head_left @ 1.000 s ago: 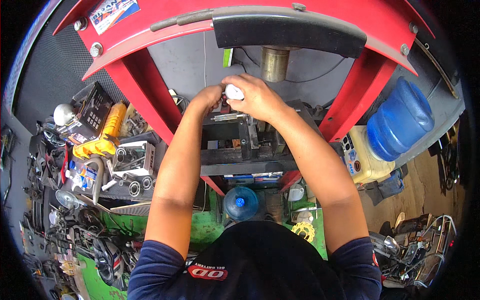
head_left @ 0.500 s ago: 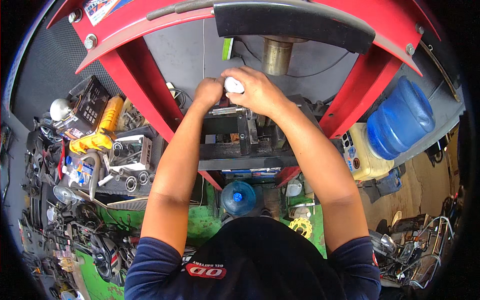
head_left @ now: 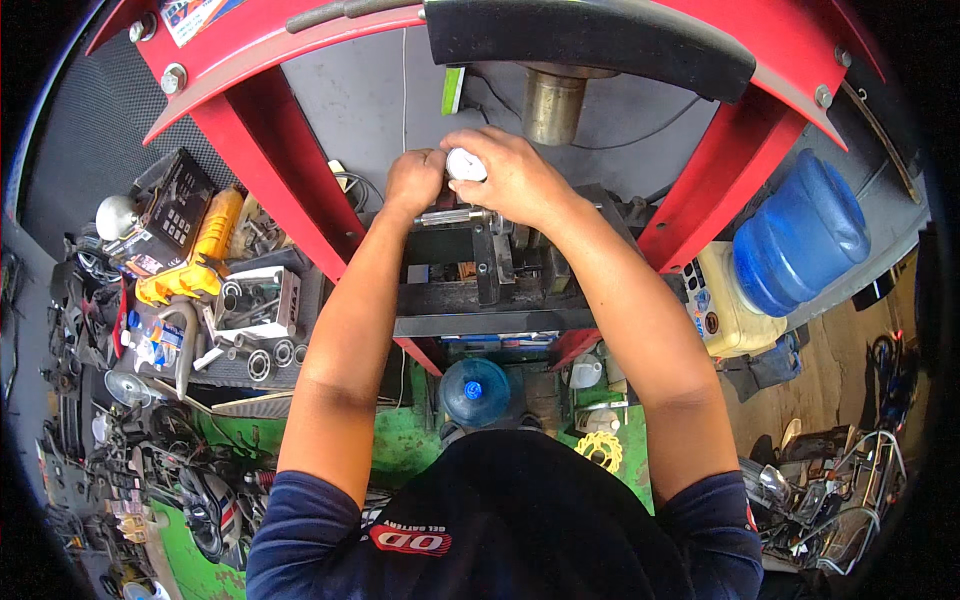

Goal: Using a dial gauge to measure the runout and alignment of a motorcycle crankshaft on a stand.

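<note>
My right hand [head_left: 500, 175] is curled around a small white round gauge-like object [head_left: 465, 164], fingers over its top and thumb below. My left hand [head_left: 415, 180] is closed just beside it; what its fingers grip is hidden, though a dark reddish part shows beneath the hands. Below them a shiny metal shaft [head_left: 450, 217] lies across the black press bed [head_left: 480, 323]. The steel ram [head_left: 553, 110] hangs from the red press frame [head_left: 225, 135], above and to the right of my hands.
A cluttered bench [head_left: 280, 375] at left holds a yellow case [head_left: 200, 255], boxes and bearings. At right a blue water jug [head_left: 800, 230] sits on a cream container [head_left: 735, 335]. Another jug [head_left: 472, 400] stands under the press. Parts crowd both lower sides around the green floor [head_left: 615, 480].
My left hand has turned so its back faces up, its fingers more hidden beside the white object. The view has shifted, so hands and press sit slightly higher in the picture.
</note>
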The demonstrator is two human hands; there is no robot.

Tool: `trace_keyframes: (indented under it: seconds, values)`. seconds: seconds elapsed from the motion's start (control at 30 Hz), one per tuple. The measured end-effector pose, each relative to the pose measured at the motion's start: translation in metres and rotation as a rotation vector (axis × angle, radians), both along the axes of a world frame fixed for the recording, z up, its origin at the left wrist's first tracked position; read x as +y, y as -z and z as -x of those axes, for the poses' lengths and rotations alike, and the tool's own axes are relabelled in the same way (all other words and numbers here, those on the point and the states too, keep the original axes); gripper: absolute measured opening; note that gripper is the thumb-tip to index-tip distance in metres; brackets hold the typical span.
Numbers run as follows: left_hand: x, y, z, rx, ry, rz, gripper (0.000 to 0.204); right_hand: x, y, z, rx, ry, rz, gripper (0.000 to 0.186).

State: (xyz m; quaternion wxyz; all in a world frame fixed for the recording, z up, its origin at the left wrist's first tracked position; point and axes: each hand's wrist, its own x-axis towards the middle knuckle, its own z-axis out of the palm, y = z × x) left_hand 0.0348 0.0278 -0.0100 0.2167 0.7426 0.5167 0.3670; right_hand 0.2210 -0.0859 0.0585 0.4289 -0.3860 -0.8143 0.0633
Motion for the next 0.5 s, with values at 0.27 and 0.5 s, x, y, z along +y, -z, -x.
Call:
trace_keyframes:
  seconds: [0.27, 0.5]
  values:
    - [0.0017, 0.0085, 0.0013, -0.018, 0.041, -0.118, 0.047, -0.0014, 0.001, 0.0008, 0.002, 0.012, -0.009, 0.048]
    - [0.0007, 0.0023, 0.009, -0.116, 0.08, 0.024, 0.049, -0.0022, -0.0012, 0.0031, 0.001, 0.016, 0.002, 0.048]
